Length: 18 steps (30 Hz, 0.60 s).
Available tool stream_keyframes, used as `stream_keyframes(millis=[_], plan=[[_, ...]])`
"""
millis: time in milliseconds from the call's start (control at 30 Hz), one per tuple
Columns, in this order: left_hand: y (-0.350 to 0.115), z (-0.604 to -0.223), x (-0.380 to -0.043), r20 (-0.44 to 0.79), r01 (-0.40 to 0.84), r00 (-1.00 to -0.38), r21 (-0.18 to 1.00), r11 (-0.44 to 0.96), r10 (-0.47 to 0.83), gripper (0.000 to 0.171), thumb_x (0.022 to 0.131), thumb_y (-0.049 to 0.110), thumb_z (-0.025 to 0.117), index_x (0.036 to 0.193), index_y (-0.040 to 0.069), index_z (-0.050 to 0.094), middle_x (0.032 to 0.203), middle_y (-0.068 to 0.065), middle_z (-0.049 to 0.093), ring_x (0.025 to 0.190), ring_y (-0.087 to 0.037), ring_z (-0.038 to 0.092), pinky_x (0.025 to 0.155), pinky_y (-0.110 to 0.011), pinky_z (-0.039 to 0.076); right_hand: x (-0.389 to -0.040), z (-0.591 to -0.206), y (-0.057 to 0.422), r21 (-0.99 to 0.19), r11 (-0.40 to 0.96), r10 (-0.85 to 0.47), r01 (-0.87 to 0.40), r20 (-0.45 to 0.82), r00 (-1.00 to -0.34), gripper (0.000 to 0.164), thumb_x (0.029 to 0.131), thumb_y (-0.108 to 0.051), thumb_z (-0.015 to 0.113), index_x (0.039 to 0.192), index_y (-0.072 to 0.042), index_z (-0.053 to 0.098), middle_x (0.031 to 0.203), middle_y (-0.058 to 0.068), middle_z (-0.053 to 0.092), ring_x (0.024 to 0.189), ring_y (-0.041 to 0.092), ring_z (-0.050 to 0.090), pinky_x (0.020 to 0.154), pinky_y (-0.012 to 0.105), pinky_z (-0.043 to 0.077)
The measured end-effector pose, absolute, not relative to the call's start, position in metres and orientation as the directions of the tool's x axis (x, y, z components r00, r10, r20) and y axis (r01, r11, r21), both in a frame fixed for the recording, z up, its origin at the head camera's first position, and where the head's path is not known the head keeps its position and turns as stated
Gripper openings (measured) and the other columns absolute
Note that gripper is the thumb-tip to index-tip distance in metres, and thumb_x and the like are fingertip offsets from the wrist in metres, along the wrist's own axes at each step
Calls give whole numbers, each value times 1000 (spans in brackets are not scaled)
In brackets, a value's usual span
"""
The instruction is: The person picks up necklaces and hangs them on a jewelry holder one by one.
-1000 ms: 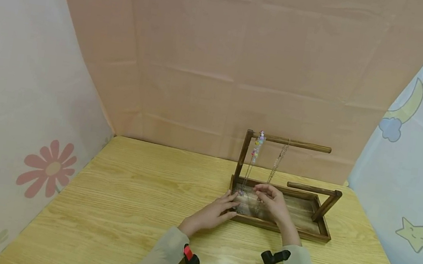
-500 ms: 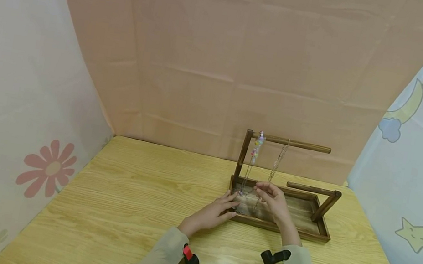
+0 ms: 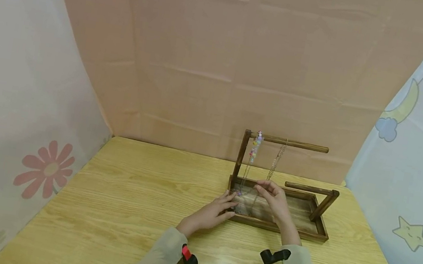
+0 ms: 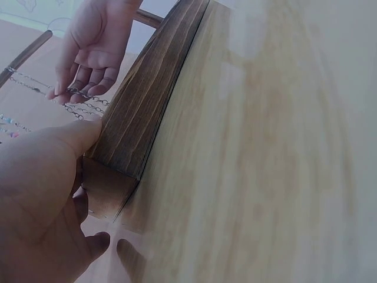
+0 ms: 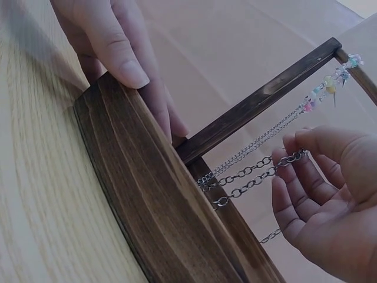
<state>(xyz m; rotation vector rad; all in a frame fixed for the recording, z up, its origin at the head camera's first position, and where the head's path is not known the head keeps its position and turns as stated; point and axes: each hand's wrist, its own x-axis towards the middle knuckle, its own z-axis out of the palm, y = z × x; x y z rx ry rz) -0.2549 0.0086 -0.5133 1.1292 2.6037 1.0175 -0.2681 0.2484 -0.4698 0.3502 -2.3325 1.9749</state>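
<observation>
A dark wooden jewelry stand (image 3: 279,227), with a shallow tray and two raised bars, is on the table. My left hand (image 3: 211,215) holds its front left corner; in the left wrist view the thumb is on the tray's edge. My right hand (image 3: 277,202), above the tray, pinches a large-link chain (image 5: 253,183) between thumb and fingertips. The pinched chain droops in a loop toward the tray's left end. A necklace with pastel beads (image 3: 254,149) hangs from the tall bar near its post. Farther right on that bar hangs a silver chain necklace (image 3: 275,163).
The short lower bar (image 3: 306,188) at the tray's right end has nothing on it. The light wood table (image 3: 143,195) extends far to the left. Cloth backdrops (image 3: 187,77) stand behind and at both sides.
My right hand has shifted slightly up and right with the chain, whose loop shows more plainly. The left hand stays at the tray's corner.
</observation>
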Motion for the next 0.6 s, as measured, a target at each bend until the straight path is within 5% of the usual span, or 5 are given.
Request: stream_keyframes(millis=[133, 433, 600], plan=[[8, -513, -255, 139, 600, -712, 630, 493, 688, 52, 100, 40, 34, 144, 11, 35, 156, 0, 12, 144, -22, 1, 112, -54, 17, -266, -465, 246, -968, 130, -130, -215, 198, -972, 32, 94, -17, 55, 116, 6, 52, 113, 23, 56, 97, 13, 59, 89, 33, 49], [8, -515, -255, 139, 599, -714, 628, 497, 686, 52, 100, 40, 35, 144, 11, 36, 156, -1, 12, 144, -21, 1, 111, -54, 18, -263, -459, 246, -965, 146, -114, -220, 204, -972, 41, 94, -21, 56, 120, 9, 50, 110, 9, 60, 101, 16, 59, 84, 21, 50], [9, -515, -256, 144, 603, -711, 629, 491, 688, 51, 101, 38, 35, 144, 11, 36, 156, -1, 12, 144, -22, 1, 111, -53, 20, -262, -454, 245, -964, 148, -100, -219, 206, -973, 45, 92, -25, 58, 121, 10, 49, 112, 12, 59, 103, 20, 58, 84, 21, 50]])
